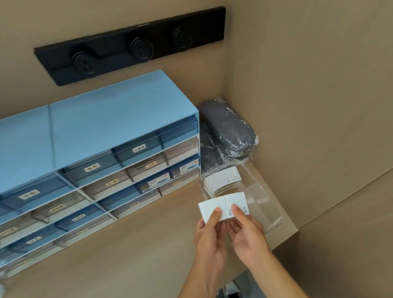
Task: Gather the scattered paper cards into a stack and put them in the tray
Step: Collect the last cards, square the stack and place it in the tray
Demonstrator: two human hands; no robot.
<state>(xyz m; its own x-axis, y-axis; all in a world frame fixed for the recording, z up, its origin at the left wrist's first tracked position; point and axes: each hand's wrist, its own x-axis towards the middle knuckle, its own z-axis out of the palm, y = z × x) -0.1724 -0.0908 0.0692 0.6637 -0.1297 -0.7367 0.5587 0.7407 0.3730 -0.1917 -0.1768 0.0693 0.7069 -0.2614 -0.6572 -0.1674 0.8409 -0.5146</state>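
A: Big picture first: a tan desk [128,258] with a blue drawer cabinet [86,156] along its back edge, a black socket strip [132,46] on the wall above, and wrapped grey pouches [226,130] in the back right corner.

B: And just in front of those pouches, along the desk's right edge, sits the clear tray [267,204]. There's a stack of cards [223,182] already lying in its far end.

A: Now the hands. The left hand [208,236] and right hand [248,233] are both closed on a held bundle of white cards [222,206], thumbs on top, fingers beneath, one hand at each end.

B: The bundle hangs above the desk at the tray's near left side, close to the stack inside but apart from it.

A: I'd call this the squaring-up step, the edges being evened before the drop.

B: Agreed. The next move looks like a short carry forward and right, over the tray's rim, then a flat lowering onto or beside the stack.

A: No loose cards show on the desk, so this may be the last batch.
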